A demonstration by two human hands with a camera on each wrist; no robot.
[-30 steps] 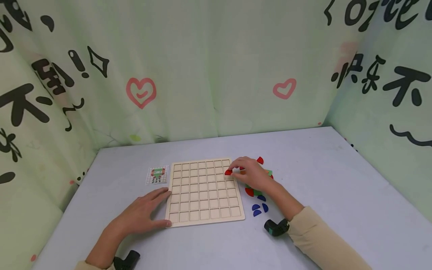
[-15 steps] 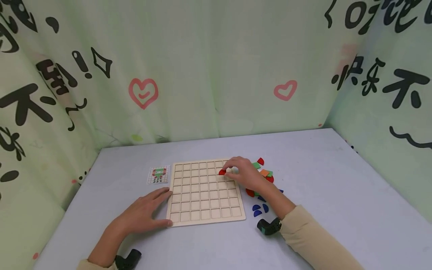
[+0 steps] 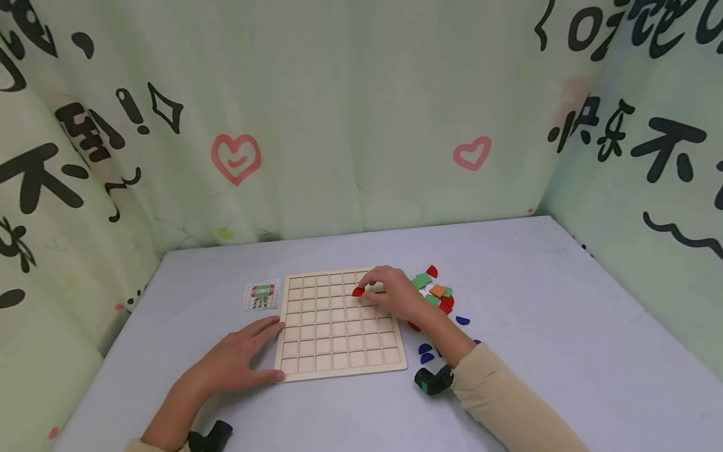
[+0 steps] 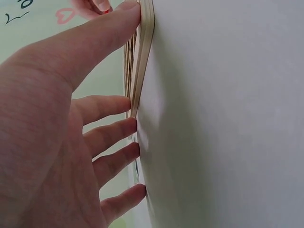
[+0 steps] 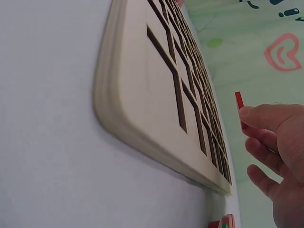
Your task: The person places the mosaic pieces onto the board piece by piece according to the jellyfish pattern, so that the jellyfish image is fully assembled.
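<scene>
A square wooden grid board (image 3: 316, 346) lies on the white table, its cells bare where I can see them. My right hand (image 3: 392, 294) pinches a red rounded piece (image 3: 358, 292) between thumb and fingers over the board's upper right part. In the right wrist view that red piece (image 5: 239, 105) is seen edge-on, held above the board's surface. My left hand (image 3: 237, 355) rests at the board's left edge with fingers spread. The left wrist view shows its thumb (image 4: 102, 40) touching the board's rim (image 4: 145, 45).
A small pattern card (image 3: 262, 295) with a green and red figure lies left of the board. Loose green, red and orange pieces (image 3: 437, 290) lie to the right, partly overlapping. Nearer are several blue half-round pieces (image 3: 426, 358), some hidden by the right arm.
My right hand has moved left over the board, carrying the red piece from near the right edge further inward. The left hand stays at the board's left edge.
</scene>
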